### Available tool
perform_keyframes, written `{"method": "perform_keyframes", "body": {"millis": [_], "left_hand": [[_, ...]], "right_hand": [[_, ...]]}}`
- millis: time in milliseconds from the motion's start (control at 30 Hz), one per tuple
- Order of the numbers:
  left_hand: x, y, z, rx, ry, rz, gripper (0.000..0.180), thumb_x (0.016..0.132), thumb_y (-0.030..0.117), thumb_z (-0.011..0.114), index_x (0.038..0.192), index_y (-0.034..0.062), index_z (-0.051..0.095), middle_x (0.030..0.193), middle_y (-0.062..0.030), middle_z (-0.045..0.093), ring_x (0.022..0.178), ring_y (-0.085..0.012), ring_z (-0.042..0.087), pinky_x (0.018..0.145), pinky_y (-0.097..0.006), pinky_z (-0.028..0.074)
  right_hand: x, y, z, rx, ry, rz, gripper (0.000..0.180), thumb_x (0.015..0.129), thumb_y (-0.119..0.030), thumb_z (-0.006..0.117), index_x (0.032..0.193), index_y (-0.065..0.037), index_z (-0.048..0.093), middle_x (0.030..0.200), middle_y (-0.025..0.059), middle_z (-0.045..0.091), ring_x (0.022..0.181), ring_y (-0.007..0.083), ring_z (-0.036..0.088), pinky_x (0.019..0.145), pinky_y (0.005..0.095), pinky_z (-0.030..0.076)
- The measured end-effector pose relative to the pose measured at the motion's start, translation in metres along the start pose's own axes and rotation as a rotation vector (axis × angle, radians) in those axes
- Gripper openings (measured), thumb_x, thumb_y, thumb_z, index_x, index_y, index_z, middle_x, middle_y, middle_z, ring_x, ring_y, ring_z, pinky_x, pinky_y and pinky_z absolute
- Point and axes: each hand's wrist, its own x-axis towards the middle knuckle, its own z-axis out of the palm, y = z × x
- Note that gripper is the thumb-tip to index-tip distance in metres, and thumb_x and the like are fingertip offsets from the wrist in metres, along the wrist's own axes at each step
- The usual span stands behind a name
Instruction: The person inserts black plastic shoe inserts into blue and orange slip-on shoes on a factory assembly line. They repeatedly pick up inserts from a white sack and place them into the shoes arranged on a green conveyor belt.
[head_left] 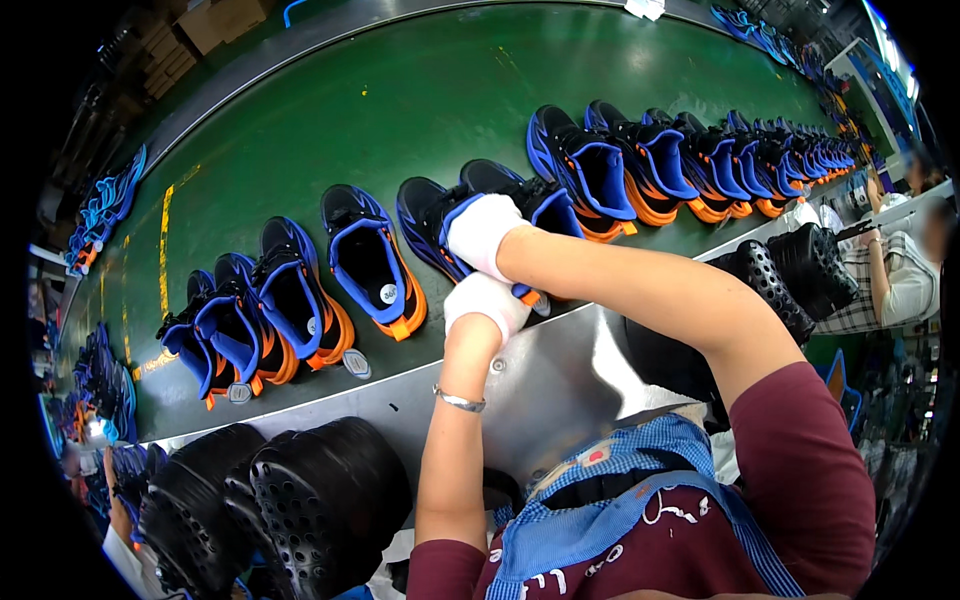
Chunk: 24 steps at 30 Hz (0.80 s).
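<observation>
In front of me stands a black sneaker (421, 212) with blue trim, its toe pointing away. My right hand (486, 234), in a white glove, closes over its collar and tongue. At its heel, my left hand (486, 304), also white-gloved, is curled against the shoe just below the right hand. The fingertips of both hands are hidden in or behind the sneaker. Close on the right is another sneaker (555, 213), partly covered by my right wrist. A matching sneaker (372, 262) with an orange heel tab sits to the left, apart from my hands.
More sneakers (292, 292) line the near edge of the green conveyor belt (400, 120) leftward, and a long row (590, 170) runs right. A metal ledge (540, 385) borders the belt. Black perforated shoe-shaped forms (320, 490) hang below left. Another person (895, 265) is at far right.
</observation>
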Motion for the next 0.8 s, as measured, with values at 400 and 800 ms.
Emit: {"method": "perform_keyframes", "body": {"millis": [400, 800], "left_hand": [[-0.005, 0.003, 0.005, 0.121, 0.102, 0.003, 0.049, 0.083, 0.049, 0.062, 0.115, 0.0119, 0.067, 0.113, -0.0190, 0.067, 0.105, -0.0349, 0.064, 0.088, -0.042, 0.052], [-0.015, -0.049, 0.002, -0.020, 0.631, 0.064, 0.038, 0.076, 0.026, 0.074, 0.104, 0.0014, 0.067, 0.101, -0.0180, 0.063, 0.097, -0.0370, 0.061, 0.085, -0.040, 0.049]], "right_hand": [[-0.039, 0.014, -0.025, 0.146, -0.073, -0.070, 0.027, 0.083, -0.025, 0.060, 0.097, -0.006, 0.072, 0.097, 0.0173, 0.071, 0.092, 0.0340, 0.069, 0.078, 0.0432, 0.055], [-0.381, 0.198, -0.077, 0.068, 0.625, 0.419, 0.025, 0.090, -0.024, 0.062, 0.105, -0.006, 0.067, 0.094, 0.0144, 0.067, 0.090, 0.0309, 0.065, 0.081, 0.0378, 0.052]]}}
